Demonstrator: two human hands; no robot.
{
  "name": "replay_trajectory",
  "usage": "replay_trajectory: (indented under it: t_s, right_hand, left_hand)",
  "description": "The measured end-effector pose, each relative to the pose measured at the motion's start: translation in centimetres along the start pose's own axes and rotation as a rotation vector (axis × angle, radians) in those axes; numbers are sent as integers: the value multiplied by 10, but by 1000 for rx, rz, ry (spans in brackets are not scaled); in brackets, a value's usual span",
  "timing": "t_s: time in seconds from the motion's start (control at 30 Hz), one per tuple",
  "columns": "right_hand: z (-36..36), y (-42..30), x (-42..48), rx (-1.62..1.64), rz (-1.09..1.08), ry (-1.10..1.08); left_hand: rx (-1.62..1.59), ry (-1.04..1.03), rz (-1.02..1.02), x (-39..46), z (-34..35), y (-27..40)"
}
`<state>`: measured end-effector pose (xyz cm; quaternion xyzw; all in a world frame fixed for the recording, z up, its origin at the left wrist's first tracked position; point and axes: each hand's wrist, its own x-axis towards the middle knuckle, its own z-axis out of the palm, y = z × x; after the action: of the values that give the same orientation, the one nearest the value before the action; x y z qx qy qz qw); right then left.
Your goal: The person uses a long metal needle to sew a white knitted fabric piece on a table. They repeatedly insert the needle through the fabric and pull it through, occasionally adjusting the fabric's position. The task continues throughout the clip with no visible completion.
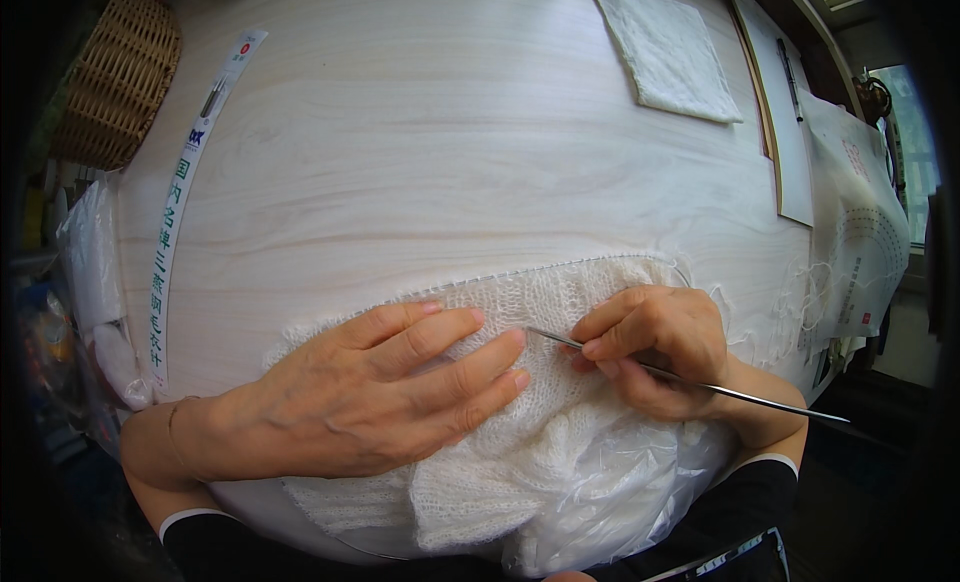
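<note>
A white knitted fabric (555,297) lies before me at the table's near edge, its far edge strung along a thin circular needle (510,272). My left hand (382,387) rests flat on the fabric with its fingers slightly apart, holding nothing. In my right hand (652,349) is a long thin metal knitting needle (772,408), its tip touching or just above the knit near my left fingertips. Below my hands, part of the knit bunches up beside a clear plastic bag (630,484).
A long printed needle sleeve (176,199) and a wicker basket (124,72) are at the left, near plastic-wrapped items (94,252). At the far right are a folded white cloth (671,53), a pen (790,79) on a board (780,139), a printed bag (862,229) and loose yarn (806,304).
</note>
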<state>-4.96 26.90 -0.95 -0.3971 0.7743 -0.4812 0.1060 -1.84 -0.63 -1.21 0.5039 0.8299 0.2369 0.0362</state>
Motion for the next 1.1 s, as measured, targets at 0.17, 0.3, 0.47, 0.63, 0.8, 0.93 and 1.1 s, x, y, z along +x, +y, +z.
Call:
replay_trajectory:
  t_s: [0.17, 0.3, 0.47, 0.63, 0.8, 0.93, 1.1]
  right_hand:
    - [-2, 1, -1, 31, 26, -17]
    - [-4, 1, -1, 101, 26, -14]
    - [-3, 0, 0, 31, 31, -37]
    - [-2, 0, 0, 6, 27, -57]
    - [-3, 0, 0, -29, 10, -90]
    - [-3, 0, 1, -16, 7, -93]
    - [-7, -3, 2, -31, 14, -151]
  left_hand:
    - [7, 6, -2, 1, 1, 0]
    - [-16, 13, -10, 1, 1, 0]
    - [-71, 11, -19, 1, 0, -1]
    - [-56, 17, -5, 0, 0, -2]
    - [-59, 19, -4, 0, 1, -2]
    - [-50, 27, -2, 0, 2, -2]
    - [-42, 27, -2, 0, 3, -2]
